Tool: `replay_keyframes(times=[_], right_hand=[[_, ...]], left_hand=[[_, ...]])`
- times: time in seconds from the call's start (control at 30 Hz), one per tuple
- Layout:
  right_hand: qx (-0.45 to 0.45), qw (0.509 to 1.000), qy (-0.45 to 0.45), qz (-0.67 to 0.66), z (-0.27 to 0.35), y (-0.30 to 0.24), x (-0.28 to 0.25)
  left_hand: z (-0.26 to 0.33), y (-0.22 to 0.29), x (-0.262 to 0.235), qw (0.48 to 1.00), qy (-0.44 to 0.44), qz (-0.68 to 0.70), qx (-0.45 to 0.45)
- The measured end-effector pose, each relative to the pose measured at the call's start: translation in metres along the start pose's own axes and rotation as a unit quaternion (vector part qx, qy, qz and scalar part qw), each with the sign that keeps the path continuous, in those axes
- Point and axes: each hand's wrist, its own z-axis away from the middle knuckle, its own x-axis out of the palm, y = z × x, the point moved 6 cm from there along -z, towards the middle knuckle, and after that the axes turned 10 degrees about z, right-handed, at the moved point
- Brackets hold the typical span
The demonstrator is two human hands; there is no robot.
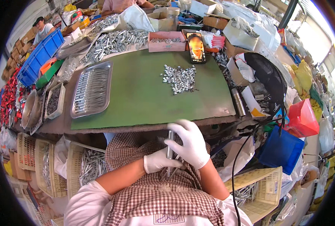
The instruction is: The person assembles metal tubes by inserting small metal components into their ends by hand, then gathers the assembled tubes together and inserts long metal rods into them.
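Above my lap, close to the near edge of the table, both my hands wear white gloves. A shiny metal tube (170, 150) stands roughly upright between them. My left hand (158, 160) is closed around its lower part, with several thin metal rods (169, 172) showing below the fingers. My right hand (191, 144) curls about the upper part, thumb against the metal; its fingertips are slightly smeared by motion. Beyond them on the green mat (137, 94) lie a heap of small silvery metal fittings (179, 78) and a steel tray (73, 109) with rows of slender metal pieces.
A phone (196, 48) stands behind the heap, beside a pink box (166, 46) of small parts. A metal cylinder (238, 102) lies at the mat's right edge. Cream crates (74, 165) flank my lap, and a black cable (233, 177) hangs at right. Other people sit beyond.
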Motion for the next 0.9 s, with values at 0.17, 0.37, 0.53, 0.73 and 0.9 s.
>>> replay_keyframes(times=[0.17, 0.37, 0.53, 0.73, 0.9], right_hand=[[0.054, 0.992, -0.076, -0.089, 0.018, 0.009, 0.012], [0.094, 0.995, 0.017, 0.035, 0.066, 0.022, -0.037], [0.243, 0.934, 0.072, 0.25, 0.251, 0.081, -0.105], [0.605, 0.708, 0.163, 0.325, 0.464, 0.191, -0.183], [0.633, 0.769, 0.065, 0.061, 0.619, 0.269, -0.111]], left_hand=[[0.007, -0.002, -0.002, 0.991, -0.035, 0.117, -0.056], [0.007, -0.007, -0.02, 0.986, 0.038, 0.165, 0.011], [0.014, 0.002, -0.036, 0.956, 0.096, 0.265, 0.077], [0.013, -0.011, -0.039, 0.928, 0.119, 0.336, 0.107], [0.009, -0.004, -0.033, 0.937, 0.094, 0.32, 0.109]])
